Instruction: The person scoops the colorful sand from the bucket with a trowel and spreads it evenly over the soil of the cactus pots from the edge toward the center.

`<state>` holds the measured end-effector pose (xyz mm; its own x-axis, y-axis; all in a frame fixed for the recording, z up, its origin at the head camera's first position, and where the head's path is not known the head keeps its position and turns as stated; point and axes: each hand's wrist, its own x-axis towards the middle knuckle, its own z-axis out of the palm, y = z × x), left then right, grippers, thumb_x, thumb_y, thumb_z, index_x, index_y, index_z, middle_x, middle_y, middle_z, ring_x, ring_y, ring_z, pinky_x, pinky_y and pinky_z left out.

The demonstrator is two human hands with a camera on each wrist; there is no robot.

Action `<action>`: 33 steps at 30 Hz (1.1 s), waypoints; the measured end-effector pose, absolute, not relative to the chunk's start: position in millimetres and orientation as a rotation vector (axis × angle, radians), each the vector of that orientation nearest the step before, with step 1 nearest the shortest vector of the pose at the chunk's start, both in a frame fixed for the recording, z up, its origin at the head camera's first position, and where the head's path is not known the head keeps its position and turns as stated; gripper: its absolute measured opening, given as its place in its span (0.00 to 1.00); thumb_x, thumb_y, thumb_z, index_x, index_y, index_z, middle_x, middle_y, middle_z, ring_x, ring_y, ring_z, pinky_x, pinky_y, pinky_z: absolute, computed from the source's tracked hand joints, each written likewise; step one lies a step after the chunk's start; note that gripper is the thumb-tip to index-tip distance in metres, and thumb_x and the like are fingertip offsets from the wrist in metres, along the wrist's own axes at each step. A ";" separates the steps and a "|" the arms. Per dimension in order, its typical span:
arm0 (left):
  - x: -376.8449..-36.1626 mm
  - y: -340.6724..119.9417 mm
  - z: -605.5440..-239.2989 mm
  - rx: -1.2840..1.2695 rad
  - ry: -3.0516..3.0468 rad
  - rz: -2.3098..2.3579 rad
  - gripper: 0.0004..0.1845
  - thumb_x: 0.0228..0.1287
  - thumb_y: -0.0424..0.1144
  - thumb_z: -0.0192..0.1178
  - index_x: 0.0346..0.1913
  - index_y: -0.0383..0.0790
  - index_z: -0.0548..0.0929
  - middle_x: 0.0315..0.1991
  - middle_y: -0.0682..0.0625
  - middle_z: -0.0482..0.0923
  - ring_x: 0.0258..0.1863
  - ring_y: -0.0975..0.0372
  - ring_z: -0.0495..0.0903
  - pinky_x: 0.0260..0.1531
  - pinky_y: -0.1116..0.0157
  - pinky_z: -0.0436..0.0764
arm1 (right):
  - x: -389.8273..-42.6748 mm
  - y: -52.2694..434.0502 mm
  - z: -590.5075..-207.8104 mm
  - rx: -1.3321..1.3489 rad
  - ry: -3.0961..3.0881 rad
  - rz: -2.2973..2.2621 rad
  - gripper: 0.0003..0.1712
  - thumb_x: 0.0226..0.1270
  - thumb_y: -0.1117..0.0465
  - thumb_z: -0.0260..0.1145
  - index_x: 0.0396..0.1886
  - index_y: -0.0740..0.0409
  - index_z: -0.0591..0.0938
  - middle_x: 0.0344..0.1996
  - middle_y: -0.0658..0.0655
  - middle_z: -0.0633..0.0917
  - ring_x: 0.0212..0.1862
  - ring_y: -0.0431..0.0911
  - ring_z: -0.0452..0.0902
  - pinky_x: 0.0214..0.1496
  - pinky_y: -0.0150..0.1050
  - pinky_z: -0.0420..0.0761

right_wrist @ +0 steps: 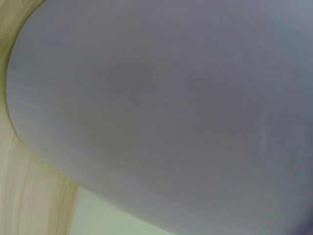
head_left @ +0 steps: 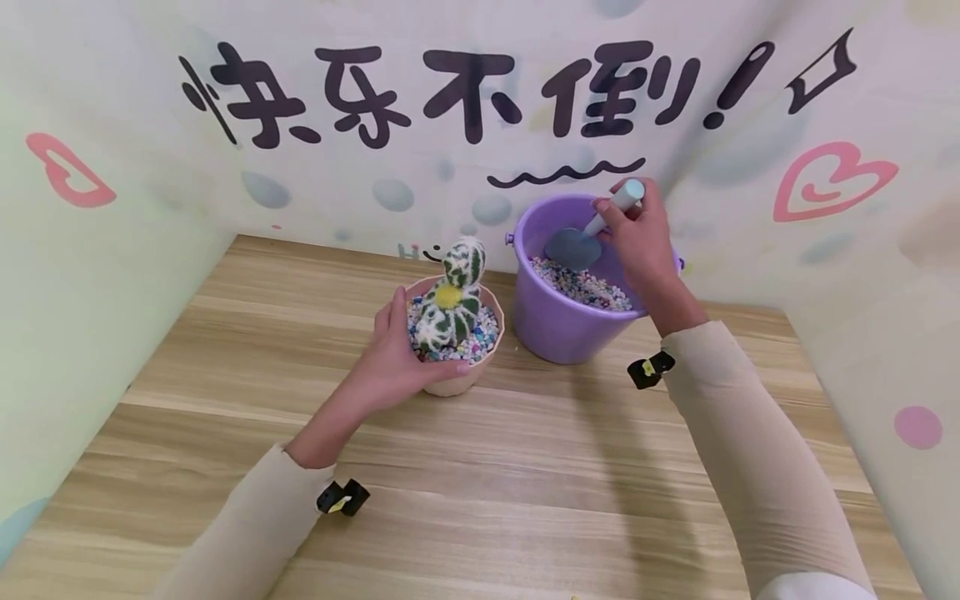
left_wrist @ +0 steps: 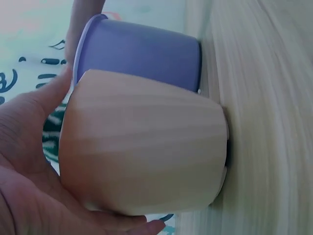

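Two hands busy, pot [head_left: 457, 379] beside bucket [head_left: 558, 329]

- The head view looks forward and down from above the counter [head_left: 525, 467], taking in the purple bucket [head_left: 558, 321] in front of the printed backdrop.
- The left wrist view sits low and tipped sideways, close against the pot [left_wrist: 146, 147], with the bucket [left_wrist: 142, 54] right behind it.
- The right wrist view is pressed so near the bucket's wall [right_wrist: 171, 112] that it fills the frame; all three views share the bucket.

Left hand [head_left: 393, 354]: fingers curled, arm bent inward. Right hand [head_left: 637, 237]: raised, fingers pinched closed, sleeved forearm extended.
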<state>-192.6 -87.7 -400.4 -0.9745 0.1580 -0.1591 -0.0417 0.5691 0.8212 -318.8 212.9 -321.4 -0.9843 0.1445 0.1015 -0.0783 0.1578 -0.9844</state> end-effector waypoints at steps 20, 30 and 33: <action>-190.8 -83.1 -401.4 0.057 2.604 1.398 0.74 0.42 0.60 0.76 0.77 0.49 0.27 0.75 0.33 0.38 0.67 0.37 0.60 0.64 0.41 0.65 | -318.2 212.3 -322.4 -0.008 -2.273 1.946 0.10 0.72 0.66 0.58 0.46 0.50 0.68 0.51 0.62 0.80 0.61 0.53 0.73 0.65 0.51 0.72; -192.2 -83.6 -402.5 0.060 2.605 1.395 0.74 0.43 0.60 0.75 0.77 0.49 0.27 0.75 0.34 0.39 0.67 0.38 0.60 0.64 0.42 0.65 | -317.8 211.4 -323.4 0.038 -2.467 1.731 0.10 0.74 0.61 0.55 0.49 0.52 0.65 0.49 0.58 0.78 0.56 0.49 0.76 0.60 0.48 0.76; -192.4 -83.5 -402.9 0.058 2.605 1.395 0.74 0.43 0.60 0.75 0.77 0.49 0.27 0.75 0.34 0.39 0.67 0.38 0.60 0.64 0.42 0.65 | -317.3 212.3 -325.0 0.037 -2.501 1.697 0.10 0.75 0.59 0.54 0.50 0.52 0.64 0.47 0.59 0.79 0.54 0.49 0.76 0.58 0.47 0.77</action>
